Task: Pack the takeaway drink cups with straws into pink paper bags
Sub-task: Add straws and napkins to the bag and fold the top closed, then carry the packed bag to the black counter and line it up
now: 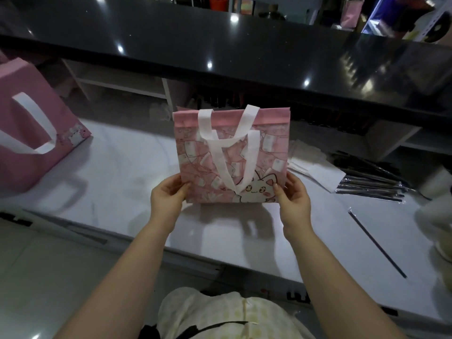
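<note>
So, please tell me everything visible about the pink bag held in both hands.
The pink bag is flat, unopened and upright above the white counter. It has a pink top band, a white cartoon cat print and two white handles hanging down its front. The left hand and right hand pinch its lower side edges.

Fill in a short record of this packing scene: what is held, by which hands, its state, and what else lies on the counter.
Held item: pink cat-print bag
Grip: left hand and right hand pinch its lower corners
Bag state: upright, looks flat, white handles hanging down its front
Left of it: second pink bag
Right of it: pile of wrapped straws, one loose straw
Surface: white counter
</note>
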The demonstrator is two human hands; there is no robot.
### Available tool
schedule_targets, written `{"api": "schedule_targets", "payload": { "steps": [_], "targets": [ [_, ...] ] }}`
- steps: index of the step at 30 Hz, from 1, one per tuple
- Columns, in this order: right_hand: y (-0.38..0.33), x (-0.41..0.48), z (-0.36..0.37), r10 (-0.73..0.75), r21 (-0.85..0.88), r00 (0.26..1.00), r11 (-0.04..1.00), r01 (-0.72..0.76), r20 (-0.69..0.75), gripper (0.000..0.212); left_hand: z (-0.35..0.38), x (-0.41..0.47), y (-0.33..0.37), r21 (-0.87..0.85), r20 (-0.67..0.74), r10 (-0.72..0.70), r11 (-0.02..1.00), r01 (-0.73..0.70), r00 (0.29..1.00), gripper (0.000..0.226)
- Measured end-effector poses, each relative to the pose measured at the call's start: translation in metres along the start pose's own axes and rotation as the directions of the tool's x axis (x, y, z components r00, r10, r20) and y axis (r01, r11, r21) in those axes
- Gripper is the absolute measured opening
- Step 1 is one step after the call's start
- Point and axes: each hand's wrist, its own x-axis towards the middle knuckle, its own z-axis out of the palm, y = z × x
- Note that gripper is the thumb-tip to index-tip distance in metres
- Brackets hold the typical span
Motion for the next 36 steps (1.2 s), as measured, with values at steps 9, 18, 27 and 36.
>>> {"api": "schedule_targets", "payload": {
  "steps": [9,18,27,36],
  "targets": [
    [-0.013,0.006,0.084,0.032,0.109,0.955,0.992,-0.066,0.294,0.039,-0.060,-0.040,0.038,-0.168,-0.331,0.009,0.983,-0.068,0.943,0.030],
    [-0.009,-0.042,0.200,0.049,0.151,0.766,0.970,-0.188,0.641,0.038,-0.157,-0.112,0.074,-0.176,-0.691,0.017,0.966,-0.191,0.723,0.024],
    [-0.036,-0.168,0.340,-0.017,0.146,0.530,0.968,-0.204,0.848,0.040,-0.299,-0.190,0.116,-0.277,-0.860,-0.050,0.881,-0.384,0.508,0.022],
    [-0.057,-0.302,0.500,-0.094,0.223,0.450,0.944,-0.243,0.888,0.040,-0.486,-0.232,0.170,-0.237,-0.918,-0.018,0.824,-0.514,0.395,0.020]
  ]
}}
